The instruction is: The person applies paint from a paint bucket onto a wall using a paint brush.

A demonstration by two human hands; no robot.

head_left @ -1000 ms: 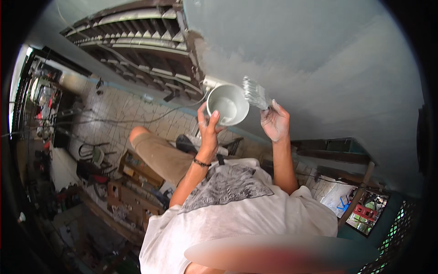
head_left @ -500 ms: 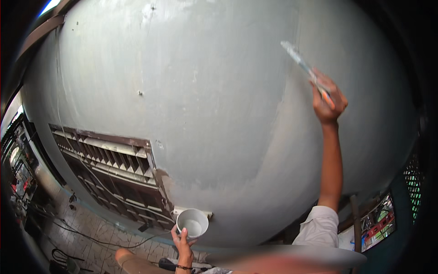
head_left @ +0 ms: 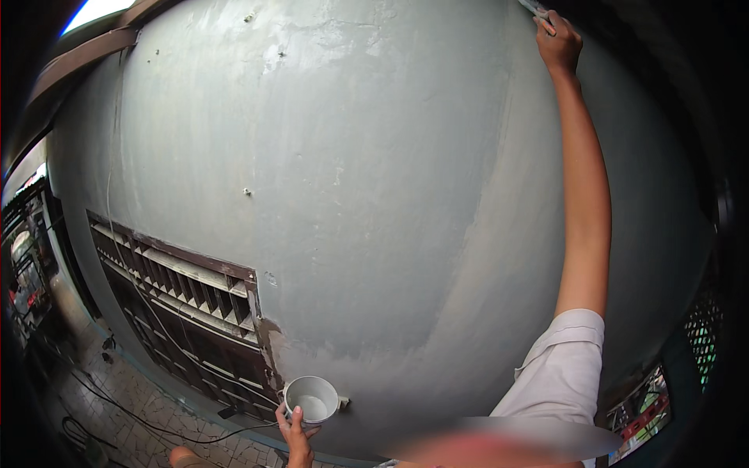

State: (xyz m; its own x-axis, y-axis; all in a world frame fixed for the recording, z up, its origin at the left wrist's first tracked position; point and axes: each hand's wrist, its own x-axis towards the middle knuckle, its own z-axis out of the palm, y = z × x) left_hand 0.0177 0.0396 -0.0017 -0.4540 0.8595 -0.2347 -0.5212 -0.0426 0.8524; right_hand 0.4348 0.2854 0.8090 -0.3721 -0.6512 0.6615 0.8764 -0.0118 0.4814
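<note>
High at the upper right, my right hand (head_left: 559, 40) is closed round a paintbrush (head_left: 534, 8), whose far end runs out of the picture's top edge. The arm stretches up along a grey-green wall (head_left: 374, 195) that shows a darker painted area beside a paler strip. Low in the view, my left hand (head_left: 295, 438) grips a round white cup (head_left: 311, 398) by its side, thumb over the rim. Pale liquid lies in the bottom of the cup.
A dark wooden louvred window (head_left: 183, 288) with a loose cable (head_left: 148, 308) across it is at the lower left. Below are a cracked-tile floor (head_left: 144, 409) and black cords. Green lattice (head_left: 704, 335) stands far right; a wooden beam (head_left: 86, 62) crosses the upper left.
My right hand has moved upward with the paintbrush, towards the top edge, and the arm is straighter. The cup in my left hand sits slightly lower and further left in the view, which has shifted.
</note>
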